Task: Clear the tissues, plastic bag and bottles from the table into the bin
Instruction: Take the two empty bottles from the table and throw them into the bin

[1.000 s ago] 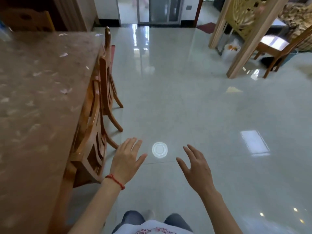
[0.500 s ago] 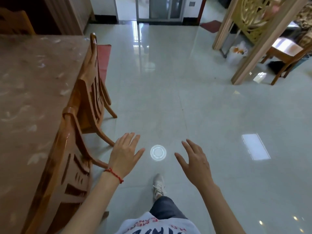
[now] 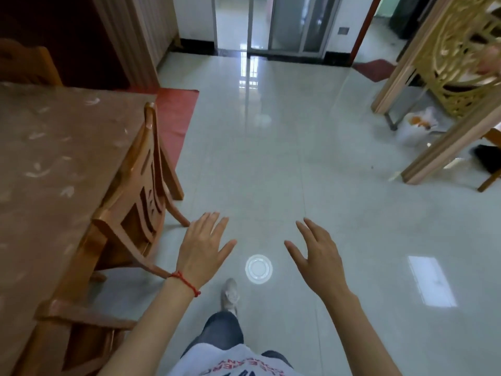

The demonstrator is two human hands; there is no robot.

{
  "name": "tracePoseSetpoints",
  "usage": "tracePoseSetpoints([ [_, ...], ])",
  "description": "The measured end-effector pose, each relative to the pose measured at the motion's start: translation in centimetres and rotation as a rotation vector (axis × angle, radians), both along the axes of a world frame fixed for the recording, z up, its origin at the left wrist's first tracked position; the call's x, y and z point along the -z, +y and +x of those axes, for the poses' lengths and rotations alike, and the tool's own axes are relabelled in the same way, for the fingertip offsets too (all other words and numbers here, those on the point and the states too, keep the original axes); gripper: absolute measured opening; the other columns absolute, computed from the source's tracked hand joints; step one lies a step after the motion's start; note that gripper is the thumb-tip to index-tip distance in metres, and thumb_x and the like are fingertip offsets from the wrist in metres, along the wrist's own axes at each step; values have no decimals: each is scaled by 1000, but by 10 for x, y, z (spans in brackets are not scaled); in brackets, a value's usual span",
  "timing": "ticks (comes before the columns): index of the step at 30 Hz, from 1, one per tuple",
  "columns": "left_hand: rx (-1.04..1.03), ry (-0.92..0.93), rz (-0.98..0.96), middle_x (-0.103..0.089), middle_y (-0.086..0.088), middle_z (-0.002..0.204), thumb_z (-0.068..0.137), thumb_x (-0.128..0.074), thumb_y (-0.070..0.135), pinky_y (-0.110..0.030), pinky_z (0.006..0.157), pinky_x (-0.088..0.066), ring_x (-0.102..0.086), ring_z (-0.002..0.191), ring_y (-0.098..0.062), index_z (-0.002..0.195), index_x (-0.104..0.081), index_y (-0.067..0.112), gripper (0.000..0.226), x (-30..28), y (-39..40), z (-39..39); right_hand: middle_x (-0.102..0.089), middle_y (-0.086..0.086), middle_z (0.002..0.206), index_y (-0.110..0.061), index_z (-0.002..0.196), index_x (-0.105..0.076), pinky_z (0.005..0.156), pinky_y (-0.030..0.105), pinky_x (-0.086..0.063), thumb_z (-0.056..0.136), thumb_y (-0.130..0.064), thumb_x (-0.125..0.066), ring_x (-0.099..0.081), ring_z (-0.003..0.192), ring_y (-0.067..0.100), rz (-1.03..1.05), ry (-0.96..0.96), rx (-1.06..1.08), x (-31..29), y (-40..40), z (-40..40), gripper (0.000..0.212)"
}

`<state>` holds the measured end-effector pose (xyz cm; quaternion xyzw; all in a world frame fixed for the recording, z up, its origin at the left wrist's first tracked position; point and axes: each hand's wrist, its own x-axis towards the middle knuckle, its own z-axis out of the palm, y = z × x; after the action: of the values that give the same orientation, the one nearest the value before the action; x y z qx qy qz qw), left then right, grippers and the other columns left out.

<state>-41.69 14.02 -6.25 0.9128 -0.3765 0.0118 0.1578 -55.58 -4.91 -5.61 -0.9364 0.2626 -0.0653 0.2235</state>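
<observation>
The brown marbled table [image 3: 54,164] fills the left side, and no tissues, bag or bottles show on the part in view. My left hand [image 3: 202,248], with a red string at the wrist, hovers over the floor with fingers spread and holds nothing. My right hand [image 3: 318,256] hangs beside it, fingers also spread and empty. A white bin lined with a bag [image 3: 416,126], with orange scraps inside, stands on the floor at the far right behind a wooden post.
Two wooden chairs [image 3: 141,191] are tucked against the table's right edge. A red mat [image 3: 176,109] lies past the table. A carved wooden screen [image 3: 447,77] and another chair stand at the right. Glossy tiled floor [image 3: 271,172] stretches ahead to glass doors.
I have walked forward along the table; the chairs and table slid back and left, and the bin at the right came nearer. Both hands stay spread and empty.
</observation>
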Motion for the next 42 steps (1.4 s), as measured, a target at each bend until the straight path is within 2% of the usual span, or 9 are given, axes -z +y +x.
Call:
tracePoseSetpoints([
  [4, -7, -5, 3, -56, -24, 125, 80, -65, 30, -54, 100, -40, -50, 119, -40, 121, -54, 1, 51, 10, -41, 76, -42, 7, 144, -14, 134, -45, 108, 40, -33, 89, -41, -53, -36, 134, 24, -29, -31, 0, 3, -46, 81, 53],
  [8, -32, 18, 1, -48, -19, 136, 86, -56, 36, -49, 108, -29, -40, 129, -35, 129, -47, 6, 53, 10, -81, 159, -43, 8, 143, -13, 133, -46, 106, 40, -33, 88, -41, -54, -37, 133, 24, -39, -27, 5, -3, -87, 163, 53],
  [19, -80, 67, 46, -35, -13, 146, 89, -46, 44, -47, 113, -21, -28, 137, -29, 136, -37, 13, 57, 7, -170, 343, -42, 6, 144, -14, 134, -44, 108, 37, -30, 89, -42, -52, -36, 134, 23, -23, -6, -30, -8, -177, 342, 53],
  [22, -110, 94, 37, -35, -13, 146, 89, -48, 42, -46, 113, -19, -28, 137, -29, 135, -38, 12, 56, 11, -196, 385, -42, 7, 144, -14, 134, -45, 109, 37, -29, 89, -41, -52, -36, 134, 24, -23, 1, -58, -3, -206, 390, 53],
  [27, -174, 107, 14, -42, -17, 141, 87, -54, 38, -49, 109, -24, -36, 132, -34, 130, -46, 8, 53, 11, -249, 463, -40, 7, 145, -14, 134, -44, 109, 39, -29, 90, -41, -52, -34, 135, 25, -20, 6, -110, 4, -264, 478, 53],
  [32, -246, 103, -5, -45, -19, 139, 82, -27, 52, -51, 108, -26, -37, 131, -36, 127, -49, 7, 68, 5, -294, 535, -39, 6, 146, -15, 135, -43, 110, 38, -29, 90, -43, -50, -33, 135, 24, -6, 16, -189, -2, -314, 565, 54],
  [36, -311, 125, -10, -41, -17, 142, 80, -21, 55, -49, 110, -22, -33, 133, -34, 130, -46, 8, 73, 1, -313, 585, -37, 5, 148, -16, 136, -41, 110, 36, -26, 91, -45, -47, -31, 136, 23, -31, 37, -253, -6, -343, 635, 54],
  [38, -342, 138, -9, -38, -16, 144, 82, -22, 55, -47, 112, -19, -31, 135, -33, 131, -44, 9, 71, 2, -318, 609, -37, 4, 148, -16, 137, -41, 110, 37, -27, 91, -45, -47, -31, 136, 23, -21, 35, -280, -6, -350, 666, 54],
  [42, -381, 172, 9, -35, -15, 146, 87, -40, 46, -47, 112, -17, -28, 137, -32, 133, -41, 10, 59, 7, -325, 664, -37, 4, 148, -17, 137, -41, 110, 38, -28, 91, -46, -46, -32, 136, 24, -11, 31, -329, -2, -357, 730, 55],
])
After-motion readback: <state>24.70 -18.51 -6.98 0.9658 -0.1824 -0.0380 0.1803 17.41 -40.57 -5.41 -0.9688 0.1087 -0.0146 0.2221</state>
